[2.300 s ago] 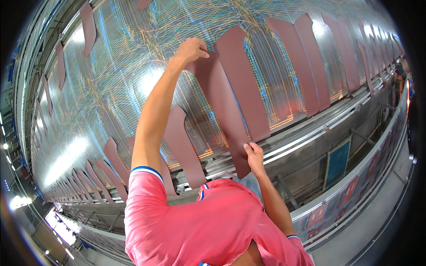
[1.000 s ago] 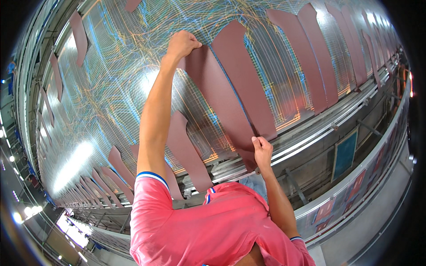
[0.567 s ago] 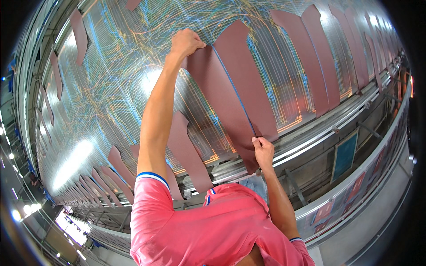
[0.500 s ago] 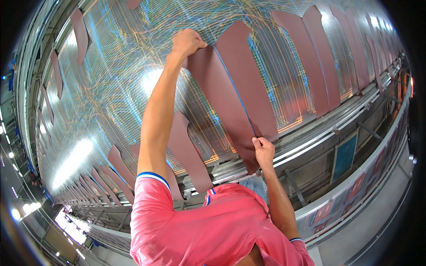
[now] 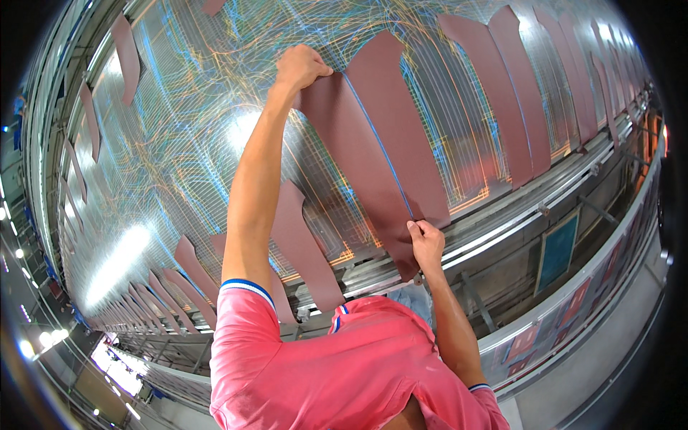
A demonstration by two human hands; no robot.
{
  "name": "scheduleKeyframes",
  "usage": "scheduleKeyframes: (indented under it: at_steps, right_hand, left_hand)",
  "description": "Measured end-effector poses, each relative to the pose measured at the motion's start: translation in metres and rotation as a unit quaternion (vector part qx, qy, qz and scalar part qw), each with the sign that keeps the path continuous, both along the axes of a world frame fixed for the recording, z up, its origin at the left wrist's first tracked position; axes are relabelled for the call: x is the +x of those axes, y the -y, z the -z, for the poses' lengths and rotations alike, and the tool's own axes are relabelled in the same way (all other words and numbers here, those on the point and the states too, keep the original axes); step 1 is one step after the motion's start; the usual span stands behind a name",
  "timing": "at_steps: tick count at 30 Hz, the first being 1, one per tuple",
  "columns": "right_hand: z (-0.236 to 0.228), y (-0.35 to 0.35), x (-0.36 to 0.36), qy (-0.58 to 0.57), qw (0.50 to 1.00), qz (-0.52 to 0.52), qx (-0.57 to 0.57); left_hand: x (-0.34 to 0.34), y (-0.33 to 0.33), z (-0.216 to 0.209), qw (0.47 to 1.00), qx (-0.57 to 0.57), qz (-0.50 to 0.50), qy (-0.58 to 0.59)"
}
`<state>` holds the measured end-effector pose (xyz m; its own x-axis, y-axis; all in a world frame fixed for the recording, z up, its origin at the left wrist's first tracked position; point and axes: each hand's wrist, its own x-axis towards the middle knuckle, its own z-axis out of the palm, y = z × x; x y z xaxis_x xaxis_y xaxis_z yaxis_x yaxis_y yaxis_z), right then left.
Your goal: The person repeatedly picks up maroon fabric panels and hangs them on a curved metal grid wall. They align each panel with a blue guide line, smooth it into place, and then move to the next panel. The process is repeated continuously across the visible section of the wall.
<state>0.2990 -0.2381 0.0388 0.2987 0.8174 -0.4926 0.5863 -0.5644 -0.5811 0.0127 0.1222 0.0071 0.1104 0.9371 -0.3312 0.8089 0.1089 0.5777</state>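
A long maroon fabric panel (image 5: 355, 154) stretches between my two hands, slanting from the far left down to the table's front edge. My left hand (image 5: 302, 67) pinches its far corner. Lower down, my right hand (image 5: 426, 242) grips the near end, thumb on top, where the cloth hangs slightly over the edge. Close along its right side lies a second maroon panel (image 5: 401, 122), with a narrow strip of blue line showing between the two. Both lie over a shiny table (image 5: 215, 172) covered in coloured lines.
Further maroon panels lie in pairs at the right (image 5: 505, 93), and others at the left (image 5: 304, 244). A metal rail (image 5: 494, 226) runs along the table's near edge. Below it hangs a teal framed board (image 5: 556, 251). Small curved maroon pieces (image 5: 127, 61) rest at the far left.
Almost nothing differs. My left hand has shifted very slightly left and away with the panel's corner; my right hand keeps its grip in the same place.
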Motion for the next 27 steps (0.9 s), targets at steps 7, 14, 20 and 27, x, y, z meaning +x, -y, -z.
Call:
scheduleKeyframes:
  at_steps: [7, 14, 20, 27]
  right_hand:
    - [0.002, -0.0004, 0.0008, 0.022, 1.0, -0.016, -0.002]
    - [0.002, -0.0015, -0.0026, 0.036, 0.999, -0.011, -0.004]
    - [0.0056, 0.0021, -0.0029, 0.038, 0.999, -0.017, 0.012]
    - [0.0045, 0.0016, -0.0038, 0.041, 0.999, -0.013, 0.03]
  left_hand:
    - [-0.0002, -0.0015, 0.0027, 1.0, -0.012, 0.014, -0.013]
    - [0.0005, -0.0024, -0.0032, 0.999, -0.004, 0.04, -0.013]
    - [-0.0026, -0.0011, -0.0026, 1.0, -0.021, 0.018, 0.012]
    - [-0.0024, -0.001, -0.0012, 1.0, -0.024, 0.013, 0.011]
